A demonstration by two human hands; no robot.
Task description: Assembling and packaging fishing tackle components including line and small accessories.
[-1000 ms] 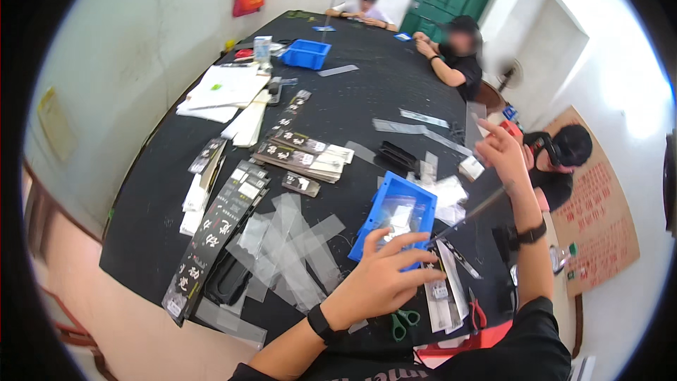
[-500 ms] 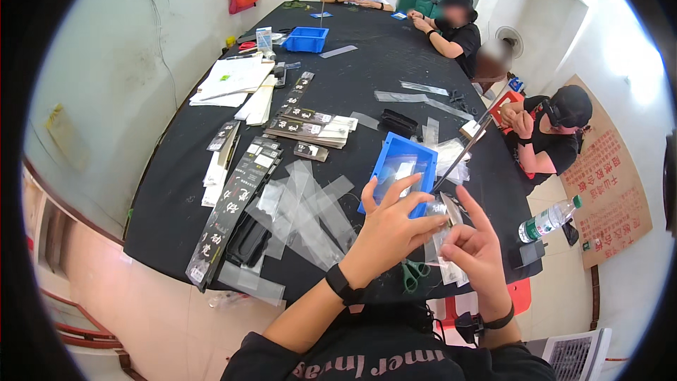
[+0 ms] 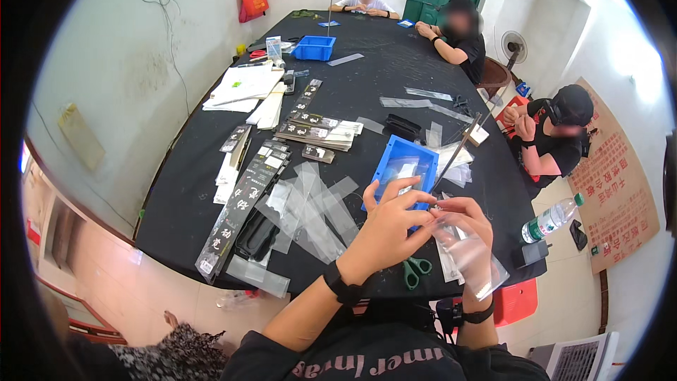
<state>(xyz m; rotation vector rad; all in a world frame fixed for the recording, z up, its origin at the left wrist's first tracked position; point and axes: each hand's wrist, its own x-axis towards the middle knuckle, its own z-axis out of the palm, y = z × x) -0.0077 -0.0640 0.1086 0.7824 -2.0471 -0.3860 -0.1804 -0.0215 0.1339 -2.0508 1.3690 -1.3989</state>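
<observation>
My left hand (image 3: 388, 231) is closed in a pinch, thumb and fingers meeting my right hand above the table's near edge. My right hand (image 3: 471, 213) is closed too, its fingertips against the left ones. Between them they grip a small clear plastic bag (image 3: 471, 252), which hangs down in front of my right palm and wrist. Anything small at the fingertips is too fine to make out. Just beyond my left hand stands a blue bin (image 3: 386, 167) with clear bags inside. Green-handled scissors (image 3: 416, 272) lie below my hands.
Clear plastic sleeves (image 3: 310, 204) and black printed cards (image 3: 247, 204) spread to the left on the black-covered table (image 3: 176, 219). A thin rod (image 3: 457, 149) slants up beside the bin. A water bottle (image 3: 552, 219) stands right. Someone in patterned clothing (image 3: 176, 353) is at lower left.
My right fingers, spread before, have closed in against my left ones. The clear bag now hangs spread out over my right wrist. A person has come into view at lower left.
</observation>
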